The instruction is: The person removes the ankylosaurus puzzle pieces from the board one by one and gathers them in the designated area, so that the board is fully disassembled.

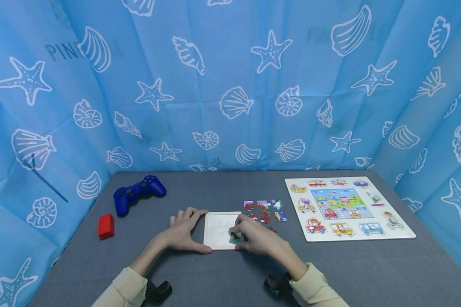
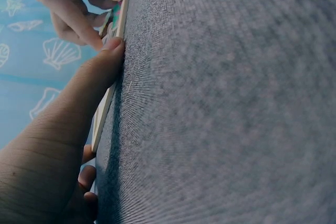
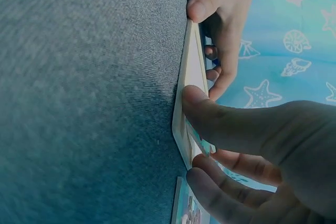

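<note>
A square puzzle tray (image 1: 220,230) with a pale wooden rim and white base lies on the grey table. My left hand (image 1: 182,230) holds its left side, thumb at the near corner and forefinger at the far one. At the tray's right side my right hand (image 1: 259,236) pinches a jigsaw piece (image 1: 235,239), green with dark red. The right wrist view shows this piece (image 3: 203,139) tilted over the rim, between thumb and fingers; part of it is hidden. Several loose jigsaw pieces (image 1: 265,216) lie beyond my right hand, partly hidden by it.
A large white puzzle board (image 1: 297,200) with vehicle pictures lies at the right. On the left are a blue game controller (image 1: 138,192) and a red block (image 1: 106,226). A blue shell-patterned curtain (image 1: 230,128) hangs behind the table (image 1: 215,281).
</note>
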`<move>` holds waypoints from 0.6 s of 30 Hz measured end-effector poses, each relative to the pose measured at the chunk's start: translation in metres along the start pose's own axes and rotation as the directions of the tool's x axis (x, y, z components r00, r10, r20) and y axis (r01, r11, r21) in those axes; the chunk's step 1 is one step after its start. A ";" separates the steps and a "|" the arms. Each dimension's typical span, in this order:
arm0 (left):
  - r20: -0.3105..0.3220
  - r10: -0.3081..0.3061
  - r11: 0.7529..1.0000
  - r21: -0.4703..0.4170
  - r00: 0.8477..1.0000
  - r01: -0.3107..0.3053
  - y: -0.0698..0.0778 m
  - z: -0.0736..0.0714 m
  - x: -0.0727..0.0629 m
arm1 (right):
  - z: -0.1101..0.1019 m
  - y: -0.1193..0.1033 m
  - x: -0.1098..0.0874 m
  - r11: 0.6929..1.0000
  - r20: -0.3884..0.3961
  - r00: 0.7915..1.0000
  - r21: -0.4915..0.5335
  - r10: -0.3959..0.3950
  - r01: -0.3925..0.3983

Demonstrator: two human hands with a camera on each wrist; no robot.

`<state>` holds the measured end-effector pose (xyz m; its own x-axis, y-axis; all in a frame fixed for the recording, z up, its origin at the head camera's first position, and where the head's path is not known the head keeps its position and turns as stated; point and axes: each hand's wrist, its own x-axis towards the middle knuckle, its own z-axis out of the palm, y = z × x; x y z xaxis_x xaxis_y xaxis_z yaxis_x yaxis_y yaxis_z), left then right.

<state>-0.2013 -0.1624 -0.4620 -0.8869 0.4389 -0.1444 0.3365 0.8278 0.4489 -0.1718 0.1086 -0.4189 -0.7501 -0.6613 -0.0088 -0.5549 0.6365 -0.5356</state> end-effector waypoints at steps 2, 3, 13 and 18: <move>0.000 -0.002 1.000 -0.001 1.000 0.002 0.000 0.000 0.000 | -0.001 0.001 0.000 1.000 -0.007 1.000 0.006 -0.003 0.004; 0.000 -0.002 1.000 -0.001 1.000 0.002 0.000 0.000 0.001 | -0.001 0.002 0.000 1.000 -0.013 1.000 0.006 -0.005 0.005; -0.008 -0.003 1.000 0.003 1.000 0.003 -0.001 0.002 0.001 | -0.001 0.005 -0.002 1.000 -0.083 0.997 0.014 0.007 -0.006; -0.013 0.003 1.000 -0.003 1.000 -0.003 -0.001 0.001 0.000 | -0.002 0.004 -0.003 0.999 -0.082 0.996 0.031 0.036 -0.033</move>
<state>-0.2008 -0.1628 -0.4633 -0.8900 0.4367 -0.1313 0.3384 0.8256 0.4516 -0.1730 0.1139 -0.4192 -0.7964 -0.6033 0.0412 -0.5181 0.6457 -0.5609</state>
